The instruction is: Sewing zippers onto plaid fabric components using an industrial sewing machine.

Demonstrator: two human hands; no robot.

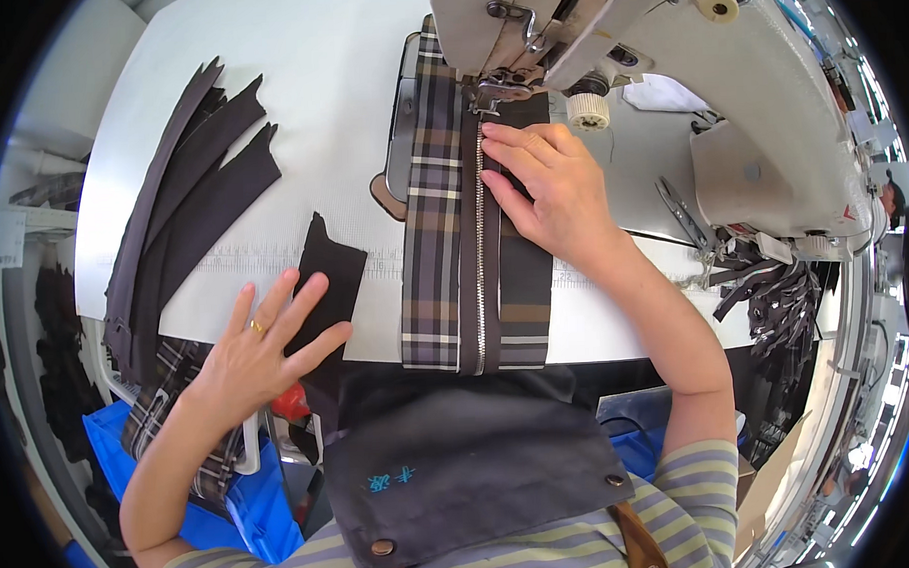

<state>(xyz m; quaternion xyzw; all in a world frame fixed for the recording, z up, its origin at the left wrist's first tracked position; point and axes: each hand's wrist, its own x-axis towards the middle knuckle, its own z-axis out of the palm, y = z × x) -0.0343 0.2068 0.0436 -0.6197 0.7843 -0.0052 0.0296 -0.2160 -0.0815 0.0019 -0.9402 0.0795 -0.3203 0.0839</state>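
Observation:
My left hand [266,346] is open, fingers spread over a dark fabric strip [329,268] lying near the table's front. My right hand [536,186] rests its fingertips along a metal zipper [481,283] on dark tape, thumb apart from the index finger. The zipper lies on plaid fabric [431,295], with brown and grey panels either side, just below the presser foot [486,98] of a sewing machine [740,134].
Several dark strips [195,163] lie at the left of the white table [146,54]. Metal scissors [682,211] and dark trimmings [766,303] are at the right. Plaid cloth [189,433] hangs over a blue bag [119,436] below. A dark flap [470,434] covers my front.

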